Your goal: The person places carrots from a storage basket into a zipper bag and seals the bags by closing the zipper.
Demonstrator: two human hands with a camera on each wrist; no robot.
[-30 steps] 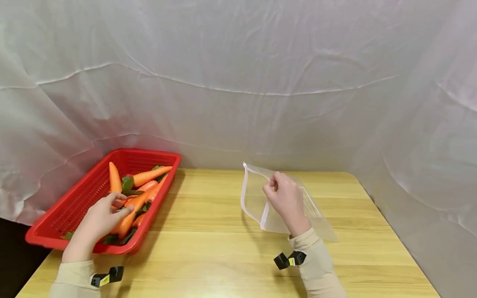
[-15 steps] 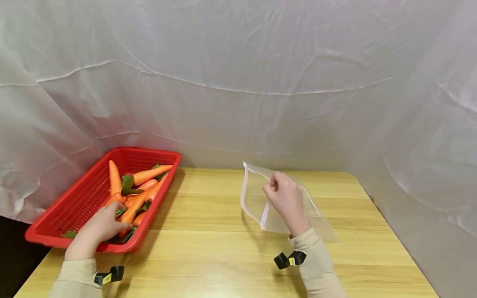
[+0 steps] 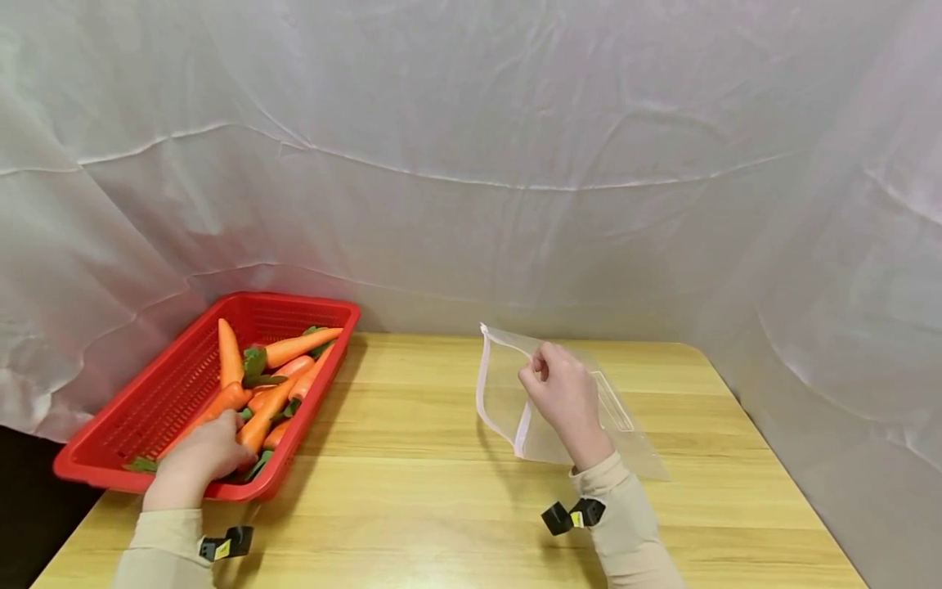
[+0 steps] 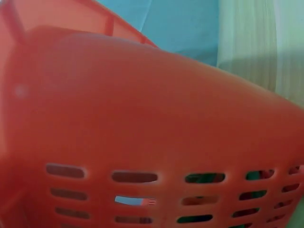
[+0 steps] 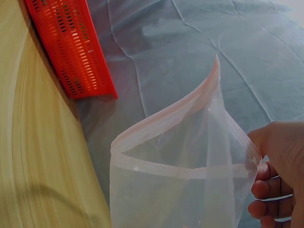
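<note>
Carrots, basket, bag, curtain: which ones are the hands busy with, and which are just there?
Busy with:
- left hand, gripping a carrot
- red basket holding the carrots
- right hand, pinching the rim of the clear zip bag, whose mouth gapes open

Just there:
- white curtain behind
- wooden table underneath

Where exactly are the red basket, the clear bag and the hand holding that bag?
red basket (image 3: pixel 294 302), head view, on its far rim.
clear bag (image 3: pixel 500 384), head view, on its see-through side.
right hand (image 3: pixel 565 397), head view, on its back.
</note>
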